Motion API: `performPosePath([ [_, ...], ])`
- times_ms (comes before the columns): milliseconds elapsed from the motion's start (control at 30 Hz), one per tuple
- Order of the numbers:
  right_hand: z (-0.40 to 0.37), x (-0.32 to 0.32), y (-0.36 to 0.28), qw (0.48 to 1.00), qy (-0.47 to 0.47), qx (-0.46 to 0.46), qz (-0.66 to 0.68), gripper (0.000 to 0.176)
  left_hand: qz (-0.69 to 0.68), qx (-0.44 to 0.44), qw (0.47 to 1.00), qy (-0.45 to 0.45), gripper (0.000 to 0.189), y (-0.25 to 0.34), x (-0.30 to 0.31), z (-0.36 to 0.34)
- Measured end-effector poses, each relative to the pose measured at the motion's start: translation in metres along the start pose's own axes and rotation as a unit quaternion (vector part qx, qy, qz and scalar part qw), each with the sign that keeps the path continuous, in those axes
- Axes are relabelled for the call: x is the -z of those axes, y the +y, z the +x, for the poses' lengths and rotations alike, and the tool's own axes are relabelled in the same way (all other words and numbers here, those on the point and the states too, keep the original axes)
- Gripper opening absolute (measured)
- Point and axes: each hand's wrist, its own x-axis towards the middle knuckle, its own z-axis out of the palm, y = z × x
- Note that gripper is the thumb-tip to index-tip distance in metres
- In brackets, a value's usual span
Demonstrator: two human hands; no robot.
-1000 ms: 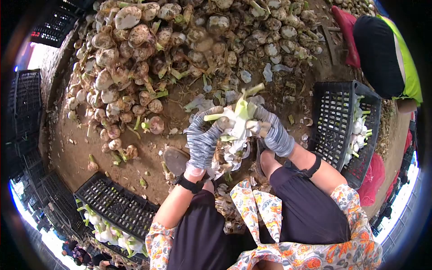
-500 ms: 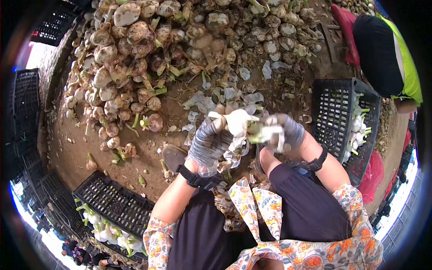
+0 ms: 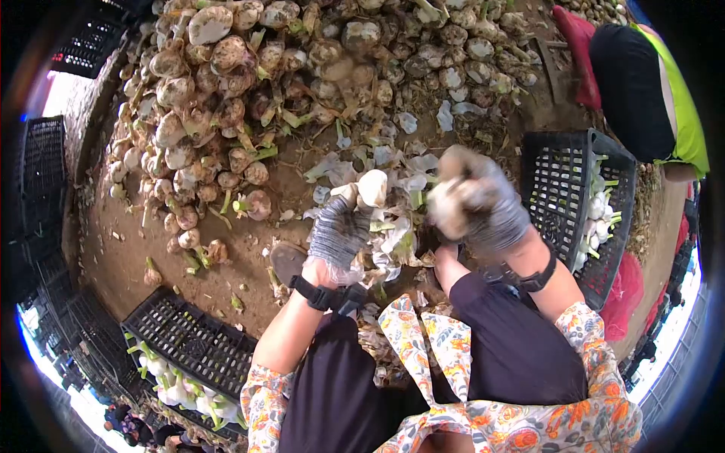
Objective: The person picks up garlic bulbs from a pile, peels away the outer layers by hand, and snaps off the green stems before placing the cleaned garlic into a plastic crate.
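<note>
Ahead of the left hand [image 3: 340, 230] and the right hand [image 3: 491, 204], both in grey knitted gloves, a huge heap of soil-stained garlic [image 3: 249, 83] spreads over brown ground [image 3: 113, 257], thickest ahead of the left hand and off to its left. Nearer the body than the grip are the wearer's dark trousers [image 3: 521, 340], with a floral top [image 3: 529, 423] closest of all. To the right of the right hand sits a black plastic crate [image 3: 557, 189] with pale, green-stemmed garlic [image 3: 598, 219] in it; farther out and ahead is another person [image 3: 633, 90] in black and bright yellow-green. A 2nd black crate [image 3: 189, 332], to the left of the left forearm, also holds pale garlic [image 3: 181, 391]. White and papery peelings [image 3: 393, 234] lie on the ground below and between the hands. The left hand is closed, its fingertips pinching a smooth white bulb [image 3: 373, 189] that stands out above them. The right hand, well apart from that bulb, is curled and blurred by motion; something pale shows at its fingers, but how far it is open and what it holds cannot be told.
</note>
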Motion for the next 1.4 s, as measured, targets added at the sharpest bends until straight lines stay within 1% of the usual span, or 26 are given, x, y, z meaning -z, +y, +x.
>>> performPosePath([
  [67, 0.003, 0.020, -0.005, 0.989, -0.014, 0.025, 0.147, 0.020, -0.017, -0.015, 0.998, 0.063, 0.015, 0.001, 0.028, 0.008],
  [100, 0.008, 0.024, -0.011, 0.989, 0.096, -0.033, -0.111, 0.027, -0.016, -0.015, 0.998, 0.062, 0.015, 0.001, 0.027, 0.008],
  [133, 0.011, 0.038, 0.006, 0.953, 0.137, -0.092, -0.256, 0.028, -0.023, -0.020, 0.998, 0.056, 0.013, 0.001, 0.026, 0.009],
  [167, 0.013, 0.050, 0.027, 0.838, 0.125, 0.049, -0.529, 0.031, -0.030, -0.023, 0.998, 0.051, 0.012, 0.000, 0.024, 0.009],
  [200, 0.012, 0.055, 0.040, 0.632, 0.100, 0.183, -0.746, 0.035, -0.029, -0.021, 0.998, 0.051, 0.012, -0.002, 0.019, 0.007],
  [233, 0.009, 0.037, 0.036, 0.799, 0.102, -0.004, -0.592, 0.042, 0.006, -0.050, 0.995, 0.082, 0.012, -0.004, 0.011, 0.004],
  [300, 0.010, 0.008, 0.036, 0.813, 0.140, 0.026, -0.564, 0.042, 0.043, -0.092, 0.984, 0.145, 0.015, -0.011, -0.005, -0.001],
  [467, 0.019, 0.006, 0.046, 0.831, 0.146, 0.167, -0.511, 0.020, 0.189, -0.167, 0.960, 0.124, 0.019, -0.021, -0.004, 0.000],
  [500, 0.023, 0.023, 0.049, 0.814, 0.213, 0.118, -0.528, 0.017, 0.168, -0.160, 0.967, 0.105, 0.019, -0.020, -0.002, -0.002],
  [600, 0.012, 0.065, 0.060, 0.732, 0.116, -0.053, -0.670, 0.024, 0.144, -0.148, 0.973, 0.105, 0.019, -0.018, -0.011, -0.001],
  [633, 0.009, 0.068, 0.067, 0.731, 0.119, -0.054, -0.670, 0.024, 0.148, -0.143, 0.972, 0.116, 0.019, -0.020, -0.009, 0.000],
  [667, 0.006, 0.072, 0.073, 0.778, 0.087, 0.057, -0.619, 0.033, 0.150, -0.138, 0.971, 0.127, 0.018, -0.023, -0.008, 0.003],
  [733, 0.002, 0.061, 0.066, 0.808, 0.055, 0.170, -0.562, 0.042, 0.219, -0.159, 0.962, 0.035, 0.025, -0.032, -0.004, 0.007],
  [767, -0.001, 0.052, 0.060, 0.934, 0.029, 0.028, -0.355, 0.049, 0.304, -0.150, 0.940, -0.029, 0.033, -0.035, -0.005, 0.008],
  [800, -0.009, 0.041, 0.046, 0.950, 0.028, -0.019, -0.311, 0.052, 0.386, -0.141, 0.907, -0.093, 0.040, -0.037, -0.007, 0.009],
  [833, -0.016, 0.029, 0.031, 0.961, 0.031, -0.065, -0.268, 0.055, 0.424, -0.129, 0.893, -0.077, 0.056, -0.038, -0.033, -0.004],
  [867, -0.026, 0.017, 0.012, 0.976, 0.080, -0.086, -0.182, 0.043, 0.465, -0.170, 0.861, -0.116, 0.063, -0.040, -0.025, 0.004],
  [933, -0.055, 0.036, -0.013, 0.886, 0.191, 0.017, -0.422, 0.036, 0.488, -0.160, 0.854, -0.086, 0.066, -0.036, -0.022, 0.012],
  [967, -0.074, 0.026, -0.042, 0.812, 0.254, 0.063, -0.522, 0.030, 0.625, -0.297, 0.717, -0.078, 0.067, -0.033, 0.005, 0.032],
  [1000, -0.096, 0.036, -0.060, 0.763, 0.313, 0.085, -0.560, 0.029, 0.760, -0.288, 0.582, -0.027, 0.063, -0.018, -0.011, 0.028],
  [1067, -0.116, 0.063, -0.076, 0.739, 0.315, 0.094, -0.588, 0.032, 0.857, -0.295, 0.416, 0.079, 0.062, -0.005, 0.008, 0.045],
  [1133, -0.113, 0.054, -0.082, 0.694, 0.336, 0.102, -0.628, 0.034, 0.866, -0.268, 0.407, 0.109, 0.061, 0.009, 0.010, 0.054],
  [1233, -0.107, 0.035, -0.090, 0.619, 0.366, 0.114, -0.685, 0.039, 0.922, -0.253, 0.292, 0.036, 0.062, 0.012, 0.019, 0.070],
  [1267, -0.104, 0.030, -0.089, 0.592, 0.378, 0.117, -0.702, 0.041, 0.921, -0.256, 0.291, 0.035, 0.062, 0.006, 0.034, 0.075],
  [1333, -0.034, 0.013, -0.063, 0.766, 0.283, 0.039, -0.575, 0.046, 0.929, -0.285, 0.188, -0.144, 0.068, -0.011, 0.072, 0.075],
  [1400, 0.036, 0.030, -0.024, 0.722, 0.175, 0.035, -0.669, 0.057, 0.931, -0.094, 0.313, -0.160, 0.072, -0.034, 0.088, 0.061],
])
